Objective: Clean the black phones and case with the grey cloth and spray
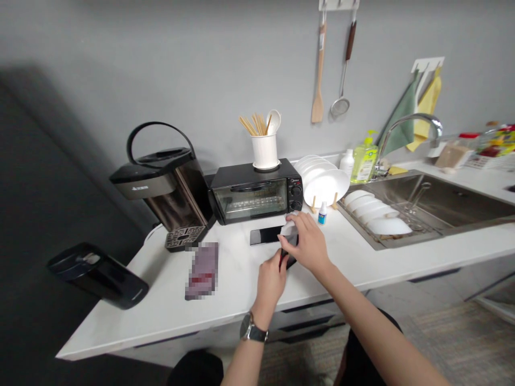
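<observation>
Two hands, mine, meet over the white countertop (225, 289), which is smooth and matte. Left hand (271, 280), metal watch at the wrist: fingers curled closed round the near end of a small dark object (288, 259), glossy and oblong with a red edge showing; what it is I cannot tell. Right hand (309, 244): fingers bunched tight on a crumpled white cloth (288, 229), soft, pressed to the object's far end. The object sits low over the counter, in front of the black toaster oven (255, 197), boxy and glass-doored. Just beside the cloth lies one flat black slab (264, 235), mirror-glossy and rectangular. Near my right hand: one small white dropper bottle (322, 213); round white plates (324, 185) stood on edge; one brushed steel sink (454, 201).
</observation>
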Available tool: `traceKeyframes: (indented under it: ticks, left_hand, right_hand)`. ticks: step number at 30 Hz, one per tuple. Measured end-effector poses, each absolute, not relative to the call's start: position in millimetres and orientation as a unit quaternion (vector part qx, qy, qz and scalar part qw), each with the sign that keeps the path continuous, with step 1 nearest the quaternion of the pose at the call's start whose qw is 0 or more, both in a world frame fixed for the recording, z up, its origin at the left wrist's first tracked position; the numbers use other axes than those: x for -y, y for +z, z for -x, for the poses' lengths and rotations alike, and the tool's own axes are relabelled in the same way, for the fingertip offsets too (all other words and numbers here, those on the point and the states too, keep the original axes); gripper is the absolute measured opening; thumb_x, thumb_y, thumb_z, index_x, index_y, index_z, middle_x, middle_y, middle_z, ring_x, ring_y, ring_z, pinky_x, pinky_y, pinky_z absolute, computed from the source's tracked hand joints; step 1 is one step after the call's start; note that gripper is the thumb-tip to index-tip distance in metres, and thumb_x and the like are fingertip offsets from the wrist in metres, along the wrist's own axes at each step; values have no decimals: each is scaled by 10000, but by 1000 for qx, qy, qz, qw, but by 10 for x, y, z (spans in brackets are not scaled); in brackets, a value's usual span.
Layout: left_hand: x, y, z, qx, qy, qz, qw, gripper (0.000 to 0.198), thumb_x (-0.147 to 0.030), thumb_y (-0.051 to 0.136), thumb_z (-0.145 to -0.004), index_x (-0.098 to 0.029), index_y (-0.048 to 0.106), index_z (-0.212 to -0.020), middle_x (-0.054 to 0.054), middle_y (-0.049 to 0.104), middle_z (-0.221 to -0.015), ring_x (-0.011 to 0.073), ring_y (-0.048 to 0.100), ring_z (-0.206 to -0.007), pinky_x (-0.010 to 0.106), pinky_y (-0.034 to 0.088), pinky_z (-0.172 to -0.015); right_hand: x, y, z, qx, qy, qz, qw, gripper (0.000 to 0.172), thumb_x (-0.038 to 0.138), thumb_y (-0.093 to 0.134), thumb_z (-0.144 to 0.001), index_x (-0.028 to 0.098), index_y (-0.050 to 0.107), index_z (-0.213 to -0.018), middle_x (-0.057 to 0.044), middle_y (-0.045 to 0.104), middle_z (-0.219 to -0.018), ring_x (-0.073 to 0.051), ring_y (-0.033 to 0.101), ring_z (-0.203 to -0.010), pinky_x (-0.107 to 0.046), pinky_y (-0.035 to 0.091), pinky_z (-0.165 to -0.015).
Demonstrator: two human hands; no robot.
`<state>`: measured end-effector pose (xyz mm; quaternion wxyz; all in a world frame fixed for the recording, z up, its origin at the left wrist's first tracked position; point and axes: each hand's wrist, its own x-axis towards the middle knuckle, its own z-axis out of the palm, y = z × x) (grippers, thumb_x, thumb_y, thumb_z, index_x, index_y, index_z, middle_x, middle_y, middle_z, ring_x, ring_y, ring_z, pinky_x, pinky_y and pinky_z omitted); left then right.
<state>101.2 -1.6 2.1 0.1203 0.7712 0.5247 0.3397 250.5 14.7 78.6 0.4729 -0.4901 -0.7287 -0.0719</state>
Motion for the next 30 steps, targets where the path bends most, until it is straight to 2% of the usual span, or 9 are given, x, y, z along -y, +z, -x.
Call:
traceKeyframes:
  ticks: [4, 8, 11, 13, 17, 20, 23, 26, 30]
  left_hand:
    - [28, 21, -1014, -527, 339, -769, 124, 347, -160, 511, -1033, -195, 613, -1362, 122, 801, -1136, 275, 792, -941, 332, 590, -804]
    - [46, 21, -995, -529, 336, -769, 127, 283, -71, 512, -988, -170, 699, -1177, 114, 815, -1006, 274, 795, -882, 316, 584, -771]
    - [45, 24, -990, -526, 338, -770, 126, 290, -93, 501, -1007, -179, 685, -1214, 110, 814, -1031, 267, 795, -912, 317, 586, -795]
    - [39, 26, -995, -524, 340, -771, 124, 299, -139, 495, -1032, -189, 657, -1278, 110, 812, -1068, 265, 794, -932, 324, 591, -811]
    - [30, 23, -1010, -521, 339, -773, 124, 322, -198, 500, -1045, -185, 617, -1345, 116, 811, -1077, 270, 796, -889, 343, 603, -790]
    - [29, 24, -1010, -517, 343, -774, 124, 341, -200, 490, -1047, -203, 596, -1371, 115, 798, -1150, 264, 793, -936, 340, 603, -823]
    - [34, 28, -1000, -515, 346, -774, 125, 327, -163, 479, -1036, -204, 618, -1329, 115, 797, -1148, 260, 790, -954, 330, 598, -838]
    - [38, 29, -996, -515, 348, -773, 126, 282, -106, 480, -1007, -182, 677, -1193, 118, 807, -1060, 266, 790, -920, 327, 594, -818]
    - [45, 30, -1009, -506, 354, -776, 129, 275, -110, 478, -1012, -189, 671, -1190, 105, 804, -1024, 259, 786, -889, 327, 590, -796]
  right_hand:
    - [-110, 810, -2471, 785, -78, 422, 448, 348, 132, 565, -896, 190, 589, -1239, -131, 670, -1212, -312, 586, -1252, -571, 368, -1203]
    - [-81, 820, -2381, 842, -83, 312, 432, 495, -1, 464, -814, 224, 610, -1230, -82, 697, -1175, -244, 627, -1172, -523, 385, -1205]
    - [-110, 804, -2400, 821, -74, 356, 441, 473, 73, 518, -857, 212, 576, -1306, -106, 683, -1213, -277, 617, -1188, -542, 403, -1183]
    - [-145, 775, -2465, 776, -47, 431, 457, 446, 229, 614, -903, 200, 540, -1343, -136, 666, -1243, -315, 618, -1187, -544, 470, -1110]
    - [-184, 728, -2587, 704, 16, 509, 495, 569, 503, 728, -872, 194, 521, -1302, -152, 662, -1229, -344, 653, -1127, -503, 563, -942]
    - [-157, 748, -2560, 718, 1, 484, 500, 383, 439, 701, -909, 204, 567, -1182, -131, 669, -1153, -324, 643, -1130, -487, 545, -977]
    - [-110, 787, -2461, 762, -40, 427, 485, 177, 257, 590, -956, 220, 592, -1128, -114, 685, -1152, -301, 602, -1249, -536, 424, -1149]
    - [-82, 804, -2396, 814, -65, 361, 450, 316, 121, 508, -914, 228, 600, -1197, -103, 694, -1219, -270, 582, -1307, -568, 327, -1226]
    - [-110, 805, -2442, 805, -67, 382, 449, 413, 164, 568, -881, 221, 603, -1289, -109, 703, -1222, -296, 627, -1191, -540, 434, -1141]
